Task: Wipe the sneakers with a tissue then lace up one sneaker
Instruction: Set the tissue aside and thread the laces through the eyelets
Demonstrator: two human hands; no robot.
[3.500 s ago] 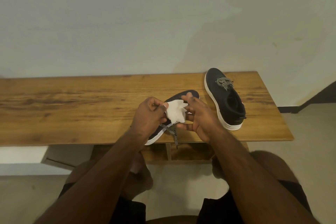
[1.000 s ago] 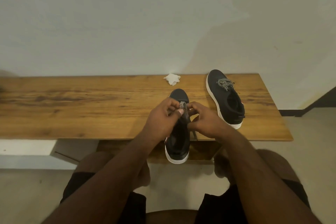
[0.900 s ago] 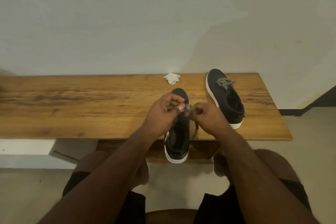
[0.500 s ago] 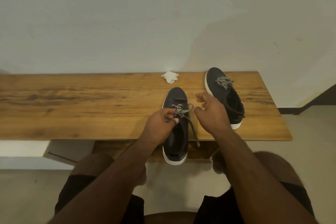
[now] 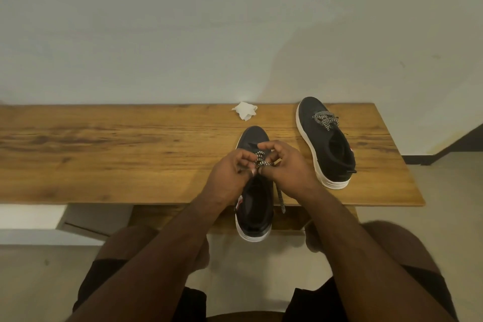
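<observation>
1. Tabletop (image 5: 104, 154): wooden, against a pale wall.
2. Far sneaker (image 5: 326, 144): dark, white sole, laces tied, right side.
3. Near sneaker (image 5: 257, 206): heel overhanging the near edge.
4. Left hand (image 5: 230, 172) and right hand (image 5: 290, 167): both pinching the near sneaker's checkered lace (image 5: 261, 161); one end hangs.
5. Tissue (image 5: 245, 110): crumpled, far edge.

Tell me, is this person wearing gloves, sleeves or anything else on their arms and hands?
No. Both the left hand and the right hand are bare, with no gloves, and I can see no rings, watch or bands. The forearms are uncovered as far as the picture shows, so no sleeves appear. The only clothing in view is dark shorts over the thighs.
</observation>
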